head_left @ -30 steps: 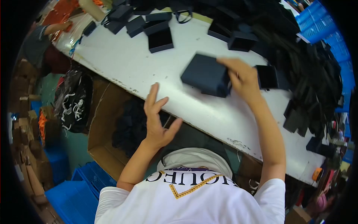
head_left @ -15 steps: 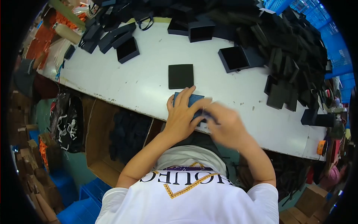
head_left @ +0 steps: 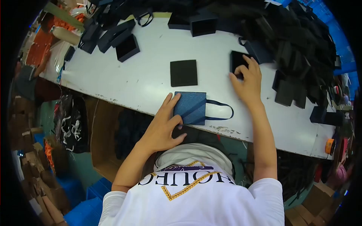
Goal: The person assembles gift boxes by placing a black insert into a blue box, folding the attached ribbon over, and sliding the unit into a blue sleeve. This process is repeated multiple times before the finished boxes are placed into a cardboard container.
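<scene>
A small dark blue paper bag (head_left: 190, 107) lies flat at the table's near edge, its ribbon handle (head_left: 232, 112) looped out to the right. My left hand (head_left: 160, 126) rests at the bag's left side. Its fingers are spread, two tips on the left edge, the thumb off the bag. Up and to the right, my right hand (head_left: 247, 81) has its bent fingers and thumb on an open black box (head_left: 236, 58), hiding much of it. Beyond the bag sits a square black foam pad (head_left: 183, 73), touched by neither hand.
Dark boxes (head_left: 127, 47) stand at the far left, with another open box (head_left: 203, 26) at the back. A large heap of black boxes (head_left: 294, 56) covers the right side. An orange tape roll (head_left: 330, 146) sits at the right end. Below is a cardboard carton (head_left: 102, 139).
My right hand has left the bag and reached up-right to the black box, which has turned slightly. My left hand has slid to the bag's left edge, and the bag's handle now lies out flat.
</scene>
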`<state>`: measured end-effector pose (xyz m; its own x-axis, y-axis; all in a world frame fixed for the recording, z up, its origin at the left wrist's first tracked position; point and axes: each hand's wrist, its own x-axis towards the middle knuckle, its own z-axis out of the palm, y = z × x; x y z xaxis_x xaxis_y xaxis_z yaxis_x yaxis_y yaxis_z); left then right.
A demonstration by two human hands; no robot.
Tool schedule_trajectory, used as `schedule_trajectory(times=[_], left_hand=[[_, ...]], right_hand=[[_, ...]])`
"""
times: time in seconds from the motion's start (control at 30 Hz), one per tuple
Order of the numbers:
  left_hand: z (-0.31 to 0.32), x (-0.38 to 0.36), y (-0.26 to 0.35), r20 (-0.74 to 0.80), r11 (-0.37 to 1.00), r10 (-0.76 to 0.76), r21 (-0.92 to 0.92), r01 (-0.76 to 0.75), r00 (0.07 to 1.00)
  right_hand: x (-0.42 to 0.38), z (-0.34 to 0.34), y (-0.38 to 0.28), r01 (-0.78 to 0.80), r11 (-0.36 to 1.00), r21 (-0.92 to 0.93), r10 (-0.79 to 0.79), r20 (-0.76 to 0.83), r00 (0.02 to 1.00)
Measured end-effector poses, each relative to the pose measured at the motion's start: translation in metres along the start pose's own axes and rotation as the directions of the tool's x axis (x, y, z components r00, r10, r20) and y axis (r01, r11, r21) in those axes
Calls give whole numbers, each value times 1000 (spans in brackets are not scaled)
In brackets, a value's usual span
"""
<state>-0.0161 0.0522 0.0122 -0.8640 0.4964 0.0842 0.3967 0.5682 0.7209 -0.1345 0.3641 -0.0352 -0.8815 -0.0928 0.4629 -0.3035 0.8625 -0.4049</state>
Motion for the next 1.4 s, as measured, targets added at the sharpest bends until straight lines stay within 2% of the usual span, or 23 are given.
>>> schedule_trajectory(times=[0.03, 0.07, 0.1, 0.17, 0.2, 0.27, 0.3, 0.37, 0.4, 0.47, 0.53, 0.6, 0.67, 0.77, 0.87, 0.97, 1.07, 1.2, 1.3, 1.4], left_hand=[[-1, 0, -3, 13, 1000, 12, 23, -12, 1000], [-2, 3, -12, 24, 997, 53, 55, -54, 998], [-3, 7, -17, 42, 995, 91, 35, -93, 995], [-4, 14, -22, 82, 984, 176, -12, -176, 981], [-9, 20, -17, 129, 992, 120, -44, -115, 984], [-16, 26, -13, 241, 998, 40, 27, -48, 970], [-19, 27, -12, 290, 997, -5, 70, -16, 957], [-21, 30, -4, 189, 960, 98, 240, -143, 977], [-20, 30, -2, 143, 926, 155, 325, -194, 978], [-13, 29, -9, 72, 948, 170, 262, -183, 983], [-7, 26, -13, 16, 982, 77, 173, -79, 997], [0, 16, -10, 9, 991, -125, 45, 124, 992], [6, 8, -13, -88, 992, -99, 66, 105, 991], [11, 3, -14, -174, 985, -69, 144, 94, 982], [13, 4, -7, -219, 963, -49, 248, 105, 974], [17, 2, -3, -258, 945, -28, 309, 110, 966], [24, -2, -3, -299, 940, -62, 303, 156, 952], [30, -1, -6, -345, 945, -73, 277, 176, 936], [34, -4, -9, -351, 942, -119, 257, 218, 929], [35, -5, -15, -371, 963, -84, 208, 171, 925]], right_hand=[[-6, -8, -4, 24, 999, 36, -25, 12, 1000], [-21, -18, -5, -10, 988, 156, 4, 41, 999], [-27, -26, -10, -33, 985, 168, 22, 63, 998], [-35, -41, -14, -18, 1000, 10, 16, 159, 987], [-37, -47, -17, -18, 999, -33, 23, 165, 986], [-39, -54, -21, -11, 993, -117, 31, 172, 985], [-41, -52, -15, -41, 999, -7, 42, 172, 984], [-49, -42, 2, -104, 971, 214, 66, 178, 982], [-50, -42, 2, -142, 956, 255, 91, 201, 975], [-48, -43, -1, -212, 917, 337, 128, 253, 959], [-40, -49, -11, -56, 971, 230, -4, 250, 968], [-34, -53, -14, 92, 983, 156, -130, 251, 959], [-27, -52, -8, 223, 968, 115, -246, 246, 938], [-11, -54, -10, 72, 977, 199, -138, 344, 929], [7, -52, -25, 43, 994, 99, -81, 425, 902], [5, -60, -33, 178, 980, 87, -195, 267, 944], [-7, -78, -68, 136, 920, 368, -187, 106, 977], [-32, -59, -73, 30, 958, 284, -100, 234, 967], [-40, -41, -68, -59, 948, 313, -24, 255, 967], [-39, -25, -65, -77, 968, 238, 16, 248, 969]])
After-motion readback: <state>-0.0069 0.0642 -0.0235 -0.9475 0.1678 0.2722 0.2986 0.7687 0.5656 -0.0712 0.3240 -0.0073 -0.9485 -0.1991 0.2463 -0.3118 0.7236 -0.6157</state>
